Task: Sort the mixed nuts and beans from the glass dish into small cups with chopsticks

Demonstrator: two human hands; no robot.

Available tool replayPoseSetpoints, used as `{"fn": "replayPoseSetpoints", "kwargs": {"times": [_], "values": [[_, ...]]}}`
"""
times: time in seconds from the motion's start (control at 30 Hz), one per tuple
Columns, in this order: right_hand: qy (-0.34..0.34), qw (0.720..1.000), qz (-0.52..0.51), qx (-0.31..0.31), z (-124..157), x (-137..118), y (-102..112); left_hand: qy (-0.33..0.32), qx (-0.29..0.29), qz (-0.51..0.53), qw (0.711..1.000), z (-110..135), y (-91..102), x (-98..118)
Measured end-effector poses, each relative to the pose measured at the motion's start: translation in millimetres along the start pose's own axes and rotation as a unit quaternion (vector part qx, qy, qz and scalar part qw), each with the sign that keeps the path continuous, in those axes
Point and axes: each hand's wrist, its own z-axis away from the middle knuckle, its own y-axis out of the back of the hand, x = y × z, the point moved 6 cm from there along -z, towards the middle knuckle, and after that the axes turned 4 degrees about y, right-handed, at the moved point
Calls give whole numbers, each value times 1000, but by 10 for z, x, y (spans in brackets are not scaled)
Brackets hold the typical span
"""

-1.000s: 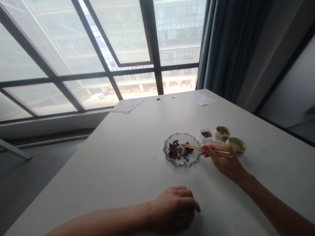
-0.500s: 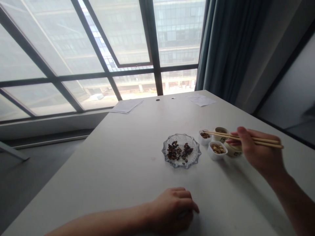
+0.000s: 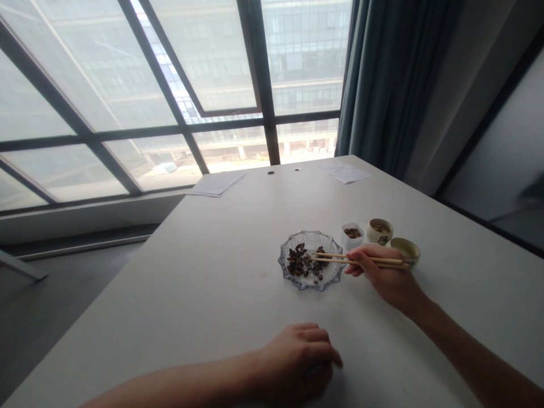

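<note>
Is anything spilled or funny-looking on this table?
One small thing: a faint reddish smudge on the white table, just left of the glass dish. It stands out because the tabletop around it is plain. The dark bits all sit inside the dish, so none look spilled.

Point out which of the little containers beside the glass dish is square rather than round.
It's the white squarish dish holding dark pieces, next to the glass dish. The patterned cup and the plain cup beyond it are both round and cream-coloured.
</note>
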Motion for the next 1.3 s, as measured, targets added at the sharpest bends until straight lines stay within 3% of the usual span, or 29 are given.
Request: {"fn": "replayPoseSetpoints", "kwargs": {"times": [0.17, 0.33, 0.43, 0.6, 0.73, 0.87, 1.13, 1.3], "values": [[-1, 1000, -9, 4, -4, 66, -132, 0, 9, 6, 1000, 0, 7, 0], [6, 998, 0, 55, 11, -1, -69, -2, 16, 10, 1000, 2, 20, 8], [13, 994, 31, 106, 9, -105, 159, 0, 10, 8, 1000, 4, 17, 3], [37, 955, 131, 265, -1, -322, 762, 4, -13, -3, 1000, 3, -6, -7], [27, 957, 113, 265, -56, -279, 888, 8, -13, -1, 1000, -1, -2, -4], [41, 966, 75, 244, -48, -225, 738, 4, 5, 6, 1000, 1, 19, 11], [-11, 996, -45, 81, -50, 168, -73, 13, -21, -5, 1000, -6, -6, -5], [-3, 998, -32, 49, -50, 197, -323, 8, -21, -2, 1000, -6, -20, -15]]}}
